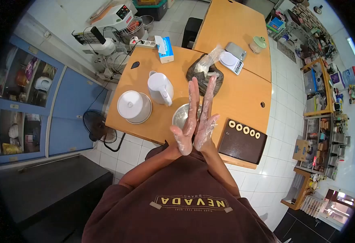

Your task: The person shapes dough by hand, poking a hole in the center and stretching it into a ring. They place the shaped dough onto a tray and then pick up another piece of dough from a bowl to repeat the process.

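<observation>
My left hand [188, 123] and my right hand [205, 125] are raised over the table's near edge, palms facing each other. Both are coated in white flour or dough, with fingers stretched out and thumbs apart. I see nothing held in either one. Behind them, partly covered, sits a metal bowl [180, 116]. Ring-shaped dough pieces [246, 130] lie in a row along the far side of a dark baking tray [242, 146], to the right of my right hand. Just beyond my fingertips is a black plastic bag [203, 84] with a clear bag [210, 60] on it.
On the wooden table [153, 125] stand a white pitcher [160, 88], a lidded white container [133, 106], a tissue box [166, 50], a kitchen scale [231, 62] and a green-lidded jar [258, 44]. A black fan [99, 126] stands on the floor at left.
</observation>
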A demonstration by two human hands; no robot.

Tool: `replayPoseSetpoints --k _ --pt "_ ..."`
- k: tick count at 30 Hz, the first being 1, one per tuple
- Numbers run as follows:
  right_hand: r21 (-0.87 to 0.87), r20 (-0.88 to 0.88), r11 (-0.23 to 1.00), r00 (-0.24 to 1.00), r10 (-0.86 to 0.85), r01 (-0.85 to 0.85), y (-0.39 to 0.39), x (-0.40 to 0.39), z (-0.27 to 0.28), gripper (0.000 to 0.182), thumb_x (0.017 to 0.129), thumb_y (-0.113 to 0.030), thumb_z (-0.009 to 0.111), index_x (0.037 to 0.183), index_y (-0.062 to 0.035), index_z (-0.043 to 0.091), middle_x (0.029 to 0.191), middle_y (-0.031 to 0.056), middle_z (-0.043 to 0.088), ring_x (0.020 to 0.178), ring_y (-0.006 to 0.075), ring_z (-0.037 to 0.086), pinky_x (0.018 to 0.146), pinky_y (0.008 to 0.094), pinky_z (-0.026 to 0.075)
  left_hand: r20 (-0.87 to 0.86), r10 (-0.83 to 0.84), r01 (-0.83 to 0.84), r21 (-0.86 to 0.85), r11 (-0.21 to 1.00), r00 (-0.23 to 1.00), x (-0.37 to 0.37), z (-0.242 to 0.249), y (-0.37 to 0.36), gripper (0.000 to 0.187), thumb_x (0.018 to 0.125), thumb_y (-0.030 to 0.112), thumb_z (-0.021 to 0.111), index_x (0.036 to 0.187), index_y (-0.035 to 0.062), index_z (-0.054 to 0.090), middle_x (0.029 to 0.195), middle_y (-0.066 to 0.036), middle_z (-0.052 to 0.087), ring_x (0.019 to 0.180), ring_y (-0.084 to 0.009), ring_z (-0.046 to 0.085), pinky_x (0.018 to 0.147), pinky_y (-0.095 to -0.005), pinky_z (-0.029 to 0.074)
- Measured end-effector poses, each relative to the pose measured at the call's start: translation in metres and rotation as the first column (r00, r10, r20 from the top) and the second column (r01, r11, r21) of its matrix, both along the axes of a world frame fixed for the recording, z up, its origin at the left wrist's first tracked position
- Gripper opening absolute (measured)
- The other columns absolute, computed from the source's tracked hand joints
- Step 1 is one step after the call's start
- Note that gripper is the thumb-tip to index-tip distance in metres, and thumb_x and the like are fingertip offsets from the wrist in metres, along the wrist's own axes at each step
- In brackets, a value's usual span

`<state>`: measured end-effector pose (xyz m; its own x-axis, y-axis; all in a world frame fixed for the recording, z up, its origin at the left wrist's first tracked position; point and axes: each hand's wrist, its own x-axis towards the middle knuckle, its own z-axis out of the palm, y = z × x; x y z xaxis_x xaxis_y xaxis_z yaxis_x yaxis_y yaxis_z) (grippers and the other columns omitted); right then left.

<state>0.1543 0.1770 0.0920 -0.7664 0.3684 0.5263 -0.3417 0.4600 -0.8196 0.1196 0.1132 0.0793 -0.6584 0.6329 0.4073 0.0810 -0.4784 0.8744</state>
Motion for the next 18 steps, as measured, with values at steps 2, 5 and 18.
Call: replayPoseSetpoints --k 2,5,18 --pt "-0.073 0.125 0.997 0.992 0.022 -0.013 0.002 -0.012 -0.024 0.097 0.101 -0.073 0.008 0.167 -0.0027 0.004 0.175 0.0203 -0.007 0.161 0.0376 -0.012 0.124 0.0564 -0.013 0.152 -0.068 0.052 0.105 0.993 0.986 -0.014 0.006 -0.006 0.126 0.079 0.101 0.009 0.168 0.0144 -0.008 0.176 -0.010 -0.009 0.161 -0.0351 0.002 0.127 -0.0584 0.008" --pt "-0.083 0.135 0.997 0.991 0.018 -0.007 -0.010 -0.018 -0.021 0.100 0.100 -0.075 0.000 0.167 -0.0013 0.009 0.175 0.0200 -0.005 0.160 0.0384 -0.013 0.122 0.0560 -0.018 0.381 -0.218 0.114 0.277 0.954 0.898 -0.036 0.020 -0.008 0.124 0.077 0.103 0.011 0.169 0.0219 -0.010 0.177 -0.003 -0.006 0.161 -0.0352 0.010 0.127 -0.0581 0.012" --pt "-0.112 0.009 0.968 0.975 -0.224 0.224 -0.018 -0.019 -0.008 0.101 0.098 -0.078 -0.001 0.168 -0.0047 0.007 0.176 0.0176 -0.003 0.161 0.0367 -0.009 0.125 0.0552 -0.012 -0.093 -0.229 0.224 -0.060 0.973 0.969 -0.045 -0.025 -0.004 0.119 0.082 0.094 -0.007 0.166 0.0104 -0.015 0.175 -0.009 -0.017 0.162 -0.0316 -0.006 0.127 -0.0534 -0.001"
